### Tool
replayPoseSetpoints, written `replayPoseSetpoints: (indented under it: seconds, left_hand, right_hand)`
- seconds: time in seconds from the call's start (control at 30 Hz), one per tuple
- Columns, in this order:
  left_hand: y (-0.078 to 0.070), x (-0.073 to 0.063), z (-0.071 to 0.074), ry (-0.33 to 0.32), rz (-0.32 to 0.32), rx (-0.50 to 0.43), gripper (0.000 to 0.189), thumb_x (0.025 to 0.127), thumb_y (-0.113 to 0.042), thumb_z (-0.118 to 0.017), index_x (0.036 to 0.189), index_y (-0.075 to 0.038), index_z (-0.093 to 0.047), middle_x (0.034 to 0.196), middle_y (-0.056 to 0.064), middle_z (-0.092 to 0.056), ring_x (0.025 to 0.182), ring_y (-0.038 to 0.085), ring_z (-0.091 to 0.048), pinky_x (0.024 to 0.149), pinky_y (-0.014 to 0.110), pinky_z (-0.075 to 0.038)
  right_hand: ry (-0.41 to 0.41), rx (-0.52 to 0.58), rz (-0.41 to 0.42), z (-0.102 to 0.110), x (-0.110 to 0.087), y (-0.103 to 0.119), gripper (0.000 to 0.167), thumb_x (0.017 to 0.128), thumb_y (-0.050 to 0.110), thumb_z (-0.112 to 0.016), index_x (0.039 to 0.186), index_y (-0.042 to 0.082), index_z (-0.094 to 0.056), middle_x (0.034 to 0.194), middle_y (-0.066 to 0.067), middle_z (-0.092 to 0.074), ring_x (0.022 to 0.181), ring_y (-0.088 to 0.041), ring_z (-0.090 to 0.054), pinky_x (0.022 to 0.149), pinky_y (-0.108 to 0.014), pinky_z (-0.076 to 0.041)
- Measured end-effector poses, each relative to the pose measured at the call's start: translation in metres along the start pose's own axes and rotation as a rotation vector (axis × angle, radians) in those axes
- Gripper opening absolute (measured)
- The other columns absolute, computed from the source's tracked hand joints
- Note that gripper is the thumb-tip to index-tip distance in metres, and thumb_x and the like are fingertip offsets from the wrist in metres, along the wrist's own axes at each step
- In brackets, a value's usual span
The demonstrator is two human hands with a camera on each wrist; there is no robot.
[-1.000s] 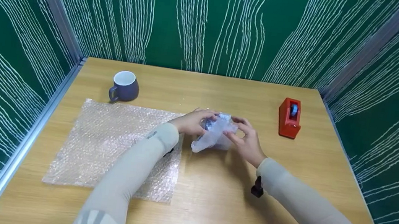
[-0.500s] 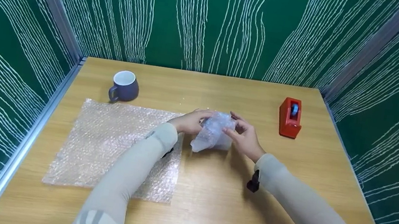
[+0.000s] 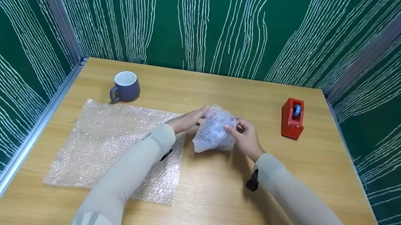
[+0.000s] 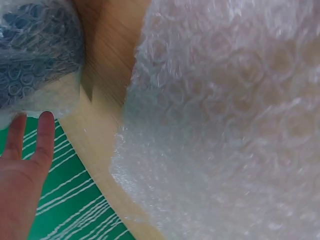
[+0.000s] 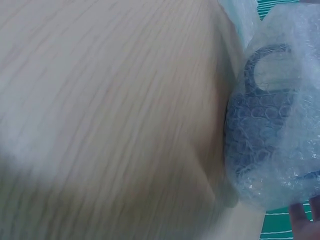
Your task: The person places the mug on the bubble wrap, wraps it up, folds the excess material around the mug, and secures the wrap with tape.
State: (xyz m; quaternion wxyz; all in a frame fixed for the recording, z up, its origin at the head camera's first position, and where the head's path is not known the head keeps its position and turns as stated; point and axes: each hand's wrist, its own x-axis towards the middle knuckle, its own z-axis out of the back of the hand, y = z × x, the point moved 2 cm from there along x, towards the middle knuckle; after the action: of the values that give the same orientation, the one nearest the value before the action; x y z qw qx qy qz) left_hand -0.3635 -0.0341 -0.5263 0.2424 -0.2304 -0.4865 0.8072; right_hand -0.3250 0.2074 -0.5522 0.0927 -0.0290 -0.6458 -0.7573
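In the head view, one wrapped mug (image 3: 215,130) is held over one wooden table (image 3: 206,214); the table's far edge lies behind it, and a broad stretch of wood runs from it toward the person. One flat bubble-wrap sheet (image 3: 103,142) lies just left of it. One unwrapped mug (image 3: 126,86) stands upright to its far left; one red tape dispenser (image 3: 292,119) sits to its far right, wood between. Two hands flank it: the left hand (image 3: 186,120) lies against its left side, while the right hand (image 3: 249,139) pinches its right side between thumb and fingers.

In the left wrist view, two straight left fingers touch the wrapped mug's edge; the table edge runs near it.

In the right wrist view, one handle shows through the wrapped mug's film, with right fingertips at its lower edge.
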Motion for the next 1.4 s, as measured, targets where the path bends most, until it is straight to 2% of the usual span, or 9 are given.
replayPoseSetpoints:
  seconds: [0.07,0.17,0.27,0.47,0.6,0.8,0.97,1.17,1.4]
  left_hand:
    - [0.001,-0.002,0.001,-0.048,0.035,-0.124,0.07,0.118,-0.051,-0.023,0.162,-0.002,-0.047,0.166,0.021,-0.05,0.153,0.041,-0.049,0.13,0.052,-0.039]
    - [0.001,-0.002,0.0,-0.093,-0.039,-0.179,0.05,0.118,-0.035,-0.04,0.145,0.003,-0.058,0.155,0.024,-0.058,0.149,0.038,-0.054,0.125,0.048,-0.046]
    - [-0.001,-0.005,-0.005,-0.145,-0.043,-0.204,0.039,0.111,-0.029,-0.06,0.134,0.002,-0.056,0.15,0.022,-0.058,0.147,0.039,-0.055,0.125,0.045,-0.048]
    - [-0.007,-0.005,-0.014,-0.254,0.037,-0.149,0.073,0.097,-0.037,-0.082,0.153,-0.008,-0.044,0.158,0.02,-0.052,0.149,0.038,-0.051,0.127,0.048,-0.044]
    - [-0.008,-0.004,-0.018,-0.284,0.055,-0.086,0.074,0.099,-0.031,-0.081,0.158,-0.011,-0.04,0.162,0.018,-0.051,0.15,0.037,-0.051,0.128,0.049,-0.043]
    - [-0.009,-0.004,-0.02,-0.285,-0.012,-0.056,0.074,0.104,-0.015,-0.074,0.166,-0.018,-0.035,0.163,0.018,-0.048,0.149,0.038,-0.051,0.126,0.051,-0.044]
    - [-0.01,-0.003,-0.02,-0.287,-0.086,0.107,0.063,0.106,-0.016,-0.069,0.164,-0.015,-0.047,0.172,0.013,-0.041,0.155,0.038,-0.046,0.13,0.05,-0.039]
    - [-0.013,-0.002,-0.019,-0.253,-0.101,0.264,0.054,0.108,-0.021,-0.064,0.159,-0.004,-0.054,0.179,0.009,-0.031,0.165,0.034,-0.033,0.137,0.046,-0.026]
    - [-0.018,-0.002,-0.021,-0.182,-0.048,0.366,0.057,0.112,-0.029,-0.057,0.163,-0.006,-0.048,0.173,0.013,-0.043,0.162,0.033,-0.038,0.137,0.042,-0.027]
  right_hand:
    - [-0.009,0.003,-0.001,-0.001,0.0,0.0,0.031,0.098,0.0,-0.077,0.079,0.01,-0.055,0.102,0.0,-0.065,0.091,-0.008,-0.066,0.077,-0.017,-0.057]
    - [-0.022,0.018,-0.004,-0.001,0.001,-0.002,0.029,0.098,0.001,-0.077,0.081,0.009,-0.056,0.1,-0.001,-0.066,0.089,-0.007,-0.067,0.077,-0.017,-0.058]
    - [-0.039,0.024,-0.009,-0.003,0.002,-0.003,0.029,0.098,0.002,-0.078,0.082,0.008,-0.055,0.11,-0.009,-0.068,0.092,-0.007,-0.068,0.077,-0.016,-0.058]
    - [-0.09,0.006,-0.035,-0.007,0.003,-0.006,0.03,0.098,0.004,-0.079,0.084,0.007,-0.052,0.136,-0.024,-0.067,0.103,-0.013,-0.068,0.079,-0.016,-0.059]
    - [-0.123,-0.009,-0.049,-0.008,0.003,-0.006,0.028,0.098,0.005,-0.079,0.085,0.007,-0.054,0.135,-0.023,-0.068,0.106,-0.015,-0.066,0.08,-0.016,-0.058]
    - [-0.162,0.015,-0.026,-0.011,0.005,-0.006,0.028,0.095,-0.001,-0.079,0.088,0.005,-0.052,0.119,-0.015,-0.067,0.105,-0.015,-0.065,0.083,-0.017,-0.058]
    - [-0.159,0.027,-0.023,-0.012,0.008,-0.004,0.025,0.096,-0.004,-0.075,0.105,0.0,-0.052,0.111,-0.009,-0.063,0.105,-0.015,-0.065,0.089,-0.02,-0.058]
    - [-0.112,-0.056,-0.008,-0.013,0.007,-0.001,0.038,0.102,-0.001,-0.07,0.138,-0.005,-0.061,0.127,-0.023,-0.069,0.12,-0.027,-0.065,0.101,-0.029,-0.055]
    - [-0.064,-0.098,-0.027,-0.009,0.006,-0.002,0.043,0.104,0.003,-0.069,0.146,-0.005,-0.064,0.148,-0.025,-0.065,0.132,-0.037,-0.061,0.104,-0.023,-0.052]
